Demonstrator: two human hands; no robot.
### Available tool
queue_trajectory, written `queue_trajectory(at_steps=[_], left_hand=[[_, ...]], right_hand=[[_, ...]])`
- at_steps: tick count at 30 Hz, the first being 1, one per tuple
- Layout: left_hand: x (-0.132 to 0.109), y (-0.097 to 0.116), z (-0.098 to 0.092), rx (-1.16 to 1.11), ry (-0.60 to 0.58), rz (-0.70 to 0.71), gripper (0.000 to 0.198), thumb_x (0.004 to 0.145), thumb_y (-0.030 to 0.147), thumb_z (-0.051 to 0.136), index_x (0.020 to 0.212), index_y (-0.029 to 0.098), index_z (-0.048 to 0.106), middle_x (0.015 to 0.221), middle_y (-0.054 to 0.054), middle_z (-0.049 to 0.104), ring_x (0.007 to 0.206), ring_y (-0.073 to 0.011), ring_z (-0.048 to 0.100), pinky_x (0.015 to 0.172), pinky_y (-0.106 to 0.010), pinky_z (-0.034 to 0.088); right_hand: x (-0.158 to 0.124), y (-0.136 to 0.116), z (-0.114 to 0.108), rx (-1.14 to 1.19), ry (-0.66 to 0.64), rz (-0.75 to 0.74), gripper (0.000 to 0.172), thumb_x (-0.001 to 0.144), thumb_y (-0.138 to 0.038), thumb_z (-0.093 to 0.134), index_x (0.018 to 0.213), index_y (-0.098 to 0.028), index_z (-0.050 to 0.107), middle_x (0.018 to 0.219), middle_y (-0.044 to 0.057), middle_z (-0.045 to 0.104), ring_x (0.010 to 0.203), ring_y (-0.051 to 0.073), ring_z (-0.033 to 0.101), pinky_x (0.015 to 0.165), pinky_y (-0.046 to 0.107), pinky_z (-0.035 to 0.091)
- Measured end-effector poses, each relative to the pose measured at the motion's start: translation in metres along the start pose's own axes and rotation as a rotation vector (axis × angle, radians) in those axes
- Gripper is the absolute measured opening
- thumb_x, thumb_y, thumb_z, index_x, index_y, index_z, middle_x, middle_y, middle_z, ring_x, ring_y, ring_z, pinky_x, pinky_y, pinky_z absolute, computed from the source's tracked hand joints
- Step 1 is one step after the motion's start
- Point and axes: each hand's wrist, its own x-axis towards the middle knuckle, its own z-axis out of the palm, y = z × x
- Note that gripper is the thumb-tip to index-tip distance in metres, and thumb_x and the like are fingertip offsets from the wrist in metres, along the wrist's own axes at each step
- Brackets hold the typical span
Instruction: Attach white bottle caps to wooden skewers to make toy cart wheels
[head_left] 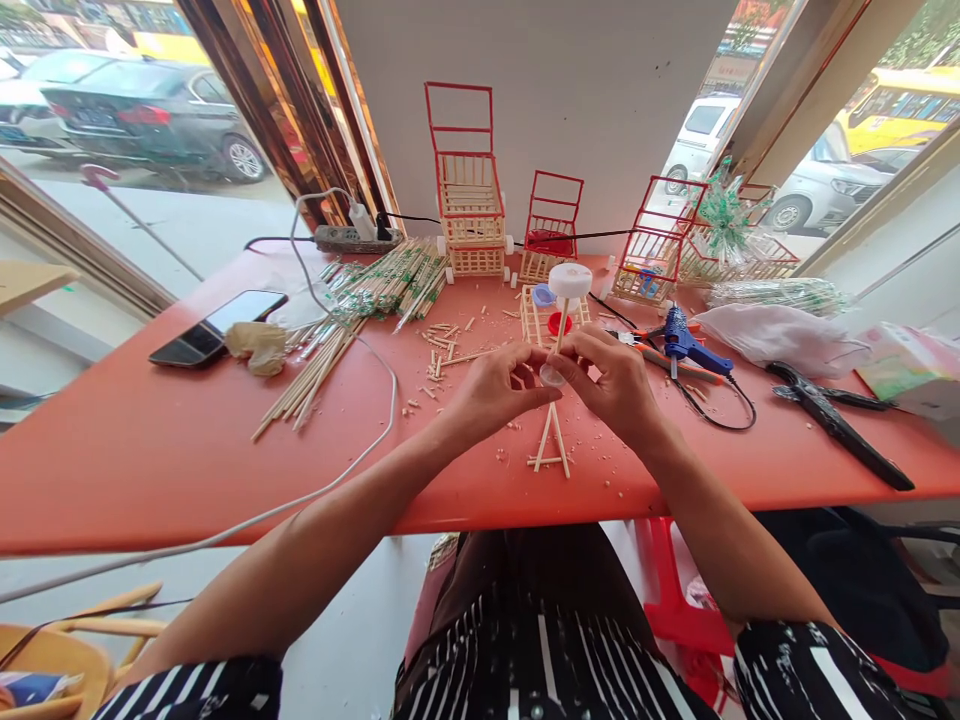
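Both of my hands meet over the middle of the table around a short wooden stick [562, 322]. A thick white wheel-like disc [570, 280] tops the stick, and a smaller whitish round piece [553, 375] is at its lower end. My left hand [510, 380] is closed, its fingertips gripping the lower round piece. With thumb and fingers, my right hand [604, 375] pinches the stick just above that piece. Below the hands, an A-shaped frame of thin sticks [551, 450] lies on the table. Behind them is a small stick frame [532, 320] with blue and red round pieces.
On the red table [187, 450] are bundled sticks [397, 280], a phone [217, 325] and a white cable [386, 430]. To the right lie a blue glue gun [694, 345] and a black-handled tool [840, 420]. Red-trimmed stick chairs [469, 205] stand behind. Stick offcuts are scattered centrally.
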Motion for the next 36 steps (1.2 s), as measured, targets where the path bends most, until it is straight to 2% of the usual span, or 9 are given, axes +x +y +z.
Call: queue_trajectory(at_steps=[6,10,14,19,28,31,36], left_hand=[[0.003,-0.003,-0.003,-0.082,-0.015,-0.014,0.044,0.070,0.032,0.084,0.110,0.017,0.070,0.089,0.000,0.065,0.067,-0.0100,0.058,0.062,-0.024,0.047],[0.004,0.001,-0.005,-0.157,0.011,0.019,0.055,0.071,0.034,0.085,0.121,0.017,0.067,0.103,-0.006,0.067,0.077,-0.0118,0.060,0.065,-0.023,0.048],[0.005,0.003,-0.011,-0.187,0.113,0.091,0.047,0.083,0.044,0.077,0.121,0.018,0.068,0.110,-0.008,0.067,0.085,-0.0130,0.061,0.070,-0.023,0.050],[0.008,0.000,-0.018,-0.098,0.289,0.059,0.032,0.089,0.043,0.068,0.106,0.016,0.072,0.099,-0.008,0.071,0.085,-0.0137,0.063,0.070,-0.022,0.051],[0.010,-0.009,-0.018,0.000,0.350,0.089,0.024,0.090,0.036,0.064,0.101,0.016,0.075,0.099,-0.006,0.074,0.084,-0.0137,0.064,0.072,-0.023,0.052],[0.011,-0.010,-0.018,-0.038,0.291,0.063,0.026,0.088,0.037,0.067,0.100,0.015,0.075,0.096,-0.006,0.074,0.080,-0.0133,0.064,0.071,-0.024,0.051],[0.008,-0.008,-0.014,-0.230,-0.092,-0.051,0.047,0.083,0.047,0.076,0.117,0.015,0.072,0.099,-0.008,0.072,0.074,-0.0121,0.063,0.066,-0.024,0.050]], right_hand=[[0.001,-0.003,-0.005,-0.018,0.067,-0.011,0.023,0.100,-0.028,0.060,0.079,-0.021,0.057,0.077,-0.001,0.055,0.071,0.014,0.051,0.066,0.027,0.041],[0.003,0.000,-0.010,-0.030,0.105,-0.011,0.021,0.100,-0.029,0.061,0.081,-0.022,0.062,0.078,-0.001,0.059,0.072,0.014,0.053,0.066,0.027,0.042],[0.004,0.005,-0.017,0.004,0.131,0.029,0.023,0.099,-0.033,0.063,0.079,-0.022,0.064,0.078,0.000,0.063,0.074,0.014,0.056,0.065,0.027,0.045],[0.003,0.000,-0.027,0.017,0.158,0.072,0.023,0.098,-0.037,0.065,0.080,-0.022,0.065,0.081,0.001,0.065,0.075,0.016,0.059,0.068,0.029,0.048],[-0.006,-0.033,-0.040,-0.106,0.121,0.015,0.017,0.099,-0.031,0.063,0.085,-0.024,0.068,0.091,0.004,0.072,0.085,0.019,0.065,0.072,0.034,0.051],[-0.017,-0.038,-0.041,-0.124,0.100,0.019,0.017,0.100,-0.030,0.062,0.085,-0.025,0.068,0.093,0.004,0.073,0.083,0.019,0.065,0.072,0.034,0.051],[-0.035,-0.036,-0.037,-0.101,0.083,-0.003,0.012,0.099,-0.027,0.063,0.089,-0.026,0.069,0.096,0.003,0.074,0.088,0.019,0.068,0.079,0.034,0.053]])
